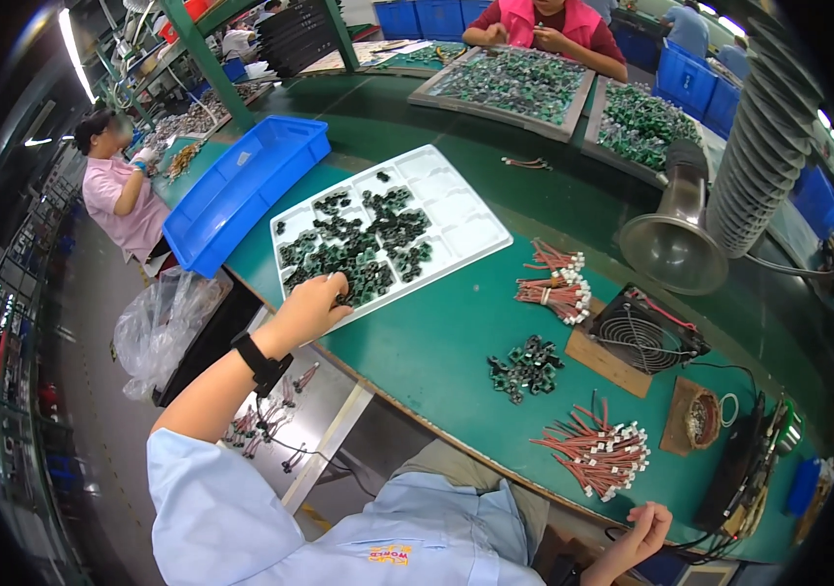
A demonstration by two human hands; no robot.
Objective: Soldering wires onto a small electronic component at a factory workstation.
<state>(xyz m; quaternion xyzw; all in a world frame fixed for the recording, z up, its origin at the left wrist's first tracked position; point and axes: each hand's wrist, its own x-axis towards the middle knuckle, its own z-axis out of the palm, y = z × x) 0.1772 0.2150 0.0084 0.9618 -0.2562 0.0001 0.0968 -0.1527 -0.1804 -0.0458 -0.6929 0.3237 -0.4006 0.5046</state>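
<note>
My left hand (311,311) reaches to the near edge of a white compartment tray (475,234). Its fingers are bent together against a heap of small black-and-green components (339,256); what they pinch is hidden. On the wrist is a black band. My right hand (637,539) hovers by the table's front edge with loosely curled fingers apart and nothing visible in them. Closest to it lies a fan of red wire leads with white connectors (600,451). Between the hands sits a small pile of dark components (526,369).
Left of the tray stands a blue bin (241,190). To the right are bundled red leads (556,285), a black fan (637,332) and a metal extraction hood (676,244). Component trays (514,86) lie across the bench before a person in pink. Below the bench, an open drawer (309,420) holds leads.
</note>
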